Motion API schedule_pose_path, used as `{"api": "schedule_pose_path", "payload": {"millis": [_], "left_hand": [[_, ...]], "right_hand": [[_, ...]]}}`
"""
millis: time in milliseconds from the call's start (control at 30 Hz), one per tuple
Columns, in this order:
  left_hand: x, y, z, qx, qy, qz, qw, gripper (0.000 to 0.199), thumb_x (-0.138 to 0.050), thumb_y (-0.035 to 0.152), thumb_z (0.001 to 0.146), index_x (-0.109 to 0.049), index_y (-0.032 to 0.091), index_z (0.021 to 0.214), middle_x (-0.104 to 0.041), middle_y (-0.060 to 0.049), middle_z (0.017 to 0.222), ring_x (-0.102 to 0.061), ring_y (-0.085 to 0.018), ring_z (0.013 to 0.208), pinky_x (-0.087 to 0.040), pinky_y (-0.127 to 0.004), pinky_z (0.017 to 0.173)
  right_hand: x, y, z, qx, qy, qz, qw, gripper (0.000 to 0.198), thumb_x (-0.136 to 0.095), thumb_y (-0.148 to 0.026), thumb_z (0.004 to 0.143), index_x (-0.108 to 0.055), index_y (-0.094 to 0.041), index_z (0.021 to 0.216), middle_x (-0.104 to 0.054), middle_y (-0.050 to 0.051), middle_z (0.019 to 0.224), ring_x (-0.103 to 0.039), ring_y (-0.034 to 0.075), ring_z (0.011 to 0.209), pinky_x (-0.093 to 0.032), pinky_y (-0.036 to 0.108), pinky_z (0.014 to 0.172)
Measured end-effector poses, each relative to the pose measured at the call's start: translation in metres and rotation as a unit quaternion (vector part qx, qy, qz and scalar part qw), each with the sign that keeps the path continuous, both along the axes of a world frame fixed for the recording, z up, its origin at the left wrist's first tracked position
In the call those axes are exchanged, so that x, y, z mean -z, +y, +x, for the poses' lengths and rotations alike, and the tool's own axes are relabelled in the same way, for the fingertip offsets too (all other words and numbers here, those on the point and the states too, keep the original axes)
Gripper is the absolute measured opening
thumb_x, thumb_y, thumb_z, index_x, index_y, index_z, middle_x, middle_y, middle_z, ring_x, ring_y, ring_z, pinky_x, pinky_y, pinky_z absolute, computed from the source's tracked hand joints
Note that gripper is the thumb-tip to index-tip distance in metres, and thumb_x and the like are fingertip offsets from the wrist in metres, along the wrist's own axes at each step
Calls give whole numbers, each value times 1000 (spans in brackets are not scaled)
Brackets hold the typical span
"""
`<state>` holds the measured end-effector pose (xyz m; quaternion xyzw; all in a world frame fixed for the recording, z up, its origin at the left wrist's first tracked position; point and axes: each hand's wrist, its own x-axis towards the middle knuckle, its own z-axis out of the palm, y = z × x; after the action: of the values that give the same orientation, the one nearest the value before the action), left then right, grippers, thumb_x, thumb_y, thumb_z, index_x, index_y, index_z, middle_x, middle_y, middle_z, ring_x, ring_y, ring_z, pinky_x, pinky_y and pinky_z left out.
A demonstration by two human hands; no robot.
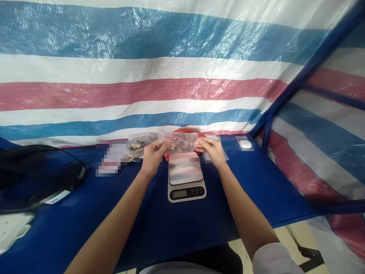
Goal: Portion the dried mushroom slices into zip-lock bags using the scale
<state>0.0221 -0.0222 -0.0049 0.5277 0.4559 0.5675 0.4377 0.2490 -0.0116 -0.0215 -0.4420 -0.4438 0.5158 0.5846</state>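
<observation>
Stretched between my two hands is a clear plastic bag [182,142], held just above and behind the scale. My left hand [154,154] pinches its left end, and my right hand [211,149] grips the right end. Below it stands a white digital kitchen scale [186,173] with a shiny square plate, a small display and buttons. Behind the bag lies something red [189,131], perhaps a plastic bag, mostly covered. Beside my left hand is a clear bag of brownish dried pieces [136,146]. Another clear bag [209,157] lies partly under my right hand.
A small clear packet with a white oval object [245,144] lies at the back right. On the left are black headphones or a headset with a cable [68,179] and a white power strip [14,230]. Striped tarp walls and a blue frame bar [266,133] bound the blue table.
</observation>
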Motion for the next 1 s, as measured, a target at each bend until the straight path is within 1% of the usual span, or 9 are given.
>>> {"api": "schedule_pose_path", "payload": {"millis": [133,267,333,433,567,700,800,900,1000], "left_hand": [[25,-11,7,-29,-84,-19,996,34,-84,48,71,-78,16,80,-77,-6,84,-71,-19,78,-56,-29,75],[38,-23,13,-42,-134,-55,988,39,-86,47,68,-78,15,88,-76,-5,81,-71,-18,72,-58,-30,73],[39,-28,14,-44,-149,-69,986,42,-88,47,66,-78,15,91,-76,-5,80,-71,-18,71,-58,-31,73],[36,-34,12,-34,-169,-76,982,44,-90,46,63,-76,15,90,-76,-4,79,-70,-17,70,-59,-32,72],[33,-35,6,-41,-190,-74,978,42,-91,48,61,-75,15,81,-76,-4,77,-69,-15,68,-58,-30,72],[35,-33,1,-54,-199,-71,976,39,-91,47,60,-75,15,75,-75,-4,77,-68,-14,69,-56,-27,71],[39,-30,-2,-54,-195,-72,977,37,-93,44,58,-75,16,75,-75,-2,77,-67,-13,71,-55,-24,72],[41,-28,-6,-21,-166,-73,983,39,-95,39,54,-75,16,80,-75,-1,78,-68,-13,72,-55,-25,75],[39,-27,-13,20,-117,-64,991,44,-96,36,54,-77,17,88,-77,-2,83,-69,-15,76,-56,-28,79]], "right_hand": [[11,-12,-7,32,19,11,999,52,-86,-62,59,-79,-18,84,-79,7,82,-77,26,84,-66,40,78],[17,-17,-10,25,-15,29,999,48,-90,-55,55,-80,-20,86,-80,4,82,-77,25,83,-66,38,75],[20,-18,-10,25,-28,32,999,45,-91,-51,55,-80,-20,86,-79,3,81,-76,23,79,-66,37,73],[24,-19,-7,25,-53,38,998,42,-89,-49,58,-80,-20,86,-79,3,81,-74,21,76,-65,37,71],[29,-19,-4,22,-84,46,995,40,-88,-49,60,-81,-19,85,-78,4,77,-73,20,71,-64,36,69],[33,-18,-1,21,-86,54,995,37,-88,-47,61,-80,-19,85,-78,3,79,-70,17,64,-63,34,66],[34,-18,1,29,-74,64,995,36,-87,-47,64,-80,-20,87,-77,2,76,-70,17,62,-62,34,63],[33,-18,3,32,-71,70,995,35,-86,-48,65,-81,-20,87,-77,2,74,-70,18,62,-63,35,63],[31,-20,5,24,-92,71,993,36,-86,-49,65,-82,-21,88,-77,2,73,-70,18,63,-63,35,65]]}}
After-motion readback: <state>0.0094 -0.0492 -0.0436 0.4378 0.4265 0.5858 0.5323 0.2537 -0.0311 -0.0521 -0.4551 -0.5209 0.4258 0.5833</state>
